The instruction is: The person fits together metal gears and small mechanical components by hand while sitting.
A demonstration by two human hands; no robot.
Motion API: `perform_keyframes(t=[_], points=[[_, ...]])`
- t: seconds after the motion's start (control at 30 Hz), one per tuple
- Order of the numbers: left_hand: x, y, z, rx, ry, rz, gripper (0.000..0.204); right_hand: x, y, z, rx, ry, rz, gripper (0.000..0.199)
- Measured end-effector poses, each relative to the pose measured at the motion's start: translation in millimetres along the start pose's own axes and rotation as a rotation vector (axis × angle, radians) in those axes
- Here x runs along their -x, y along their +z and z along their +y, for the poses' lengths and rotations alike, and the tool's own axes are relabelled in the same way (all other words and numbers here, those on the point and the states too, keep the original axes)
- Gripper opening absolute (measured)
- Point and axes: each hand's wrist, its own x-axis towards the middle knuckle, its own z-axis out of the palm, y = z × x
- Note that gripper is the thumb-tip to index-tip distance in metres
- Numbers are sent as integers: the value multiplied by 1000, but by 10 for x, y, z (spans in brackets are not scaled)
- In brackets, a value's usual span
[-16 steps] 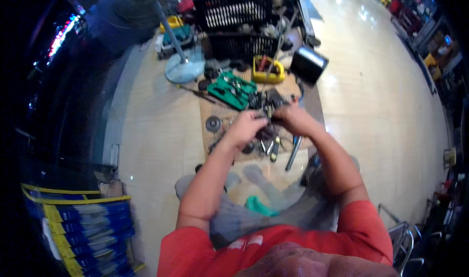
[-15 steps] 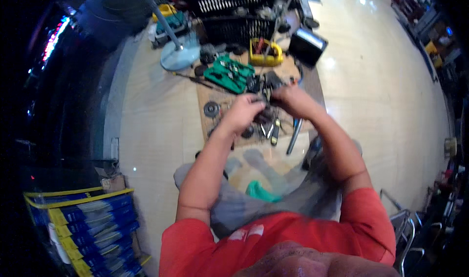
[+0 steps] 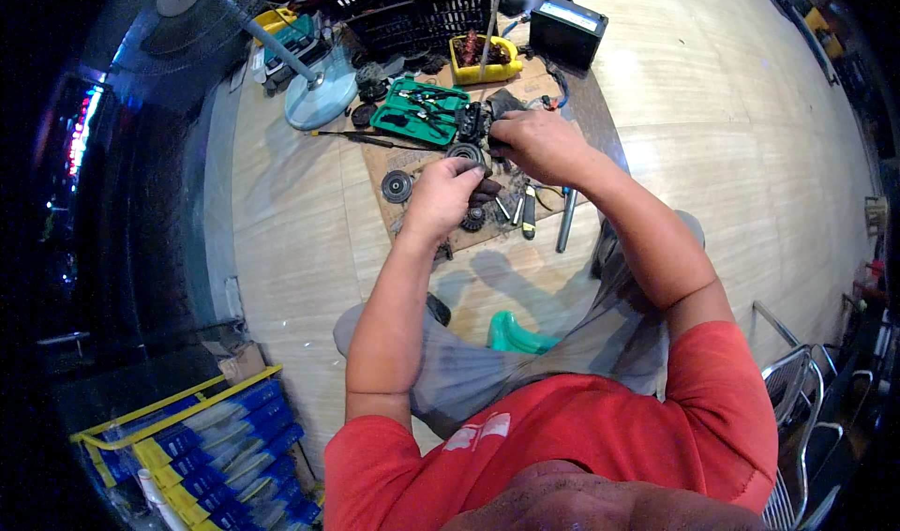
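My left hand [image 3: 445, 194] is closed, thumb and forefinger pinched over the cardboard work mat; whatever sits between the fingertips is too small and dark to make out. Just below those fingertips is a dark brown, crumpled-looking piece [image 3: 485, 192]. A round metal ring-shaped part [image 3: 464, 152] lies right beyond the hand. My right hand [image 3: 542, 145] curls its fingers at a dark, greasy mechanical part [image 3: 507, 103], and what they grip is hidden. Left of my left hand lies a dark grooved wheel [image 3: 397, 186]. A smaller toothed dark wheel [image 3: 472, 219] is partly beneath my left hand.
A green open tool case [image 3: 422, 112] lies beyond my hands, with a yellow container [image 3: 484, 59] behind it. A yellow-black handled tool [image 3: 529, 217] and a metal tube [image 3: 566, 222] lie nearer me. A black battery [image 3: 566, 32] stands at right; a fan base [image 3: 322, 89] at left.
My hands, close together before, have drawn apart: the right is now farther out than the left. The whole view has shifted, and the picture is sharper.
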Motion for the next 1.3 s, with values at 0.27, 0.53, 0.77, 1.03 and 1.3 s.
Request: perform_keyframes(t=[0.27,0.53,0.77,1.03,1.3], points=[[-89,88,-91,27,95,236,22,61,165,-138,-101,-33,187,15],[-122,-44,-166,829,130,125,18,60,361,-303,-358,81,236,19],[-104,-19,-74,920,245,205,15,71,496,-344,-335,79,173,17],[-91,-89,-79,944,247,212,14,32,495,-357,-417,142,152,19],[-67,-86,-46,1006,307,131,14,9,536,-300,-883,258,109,27]])
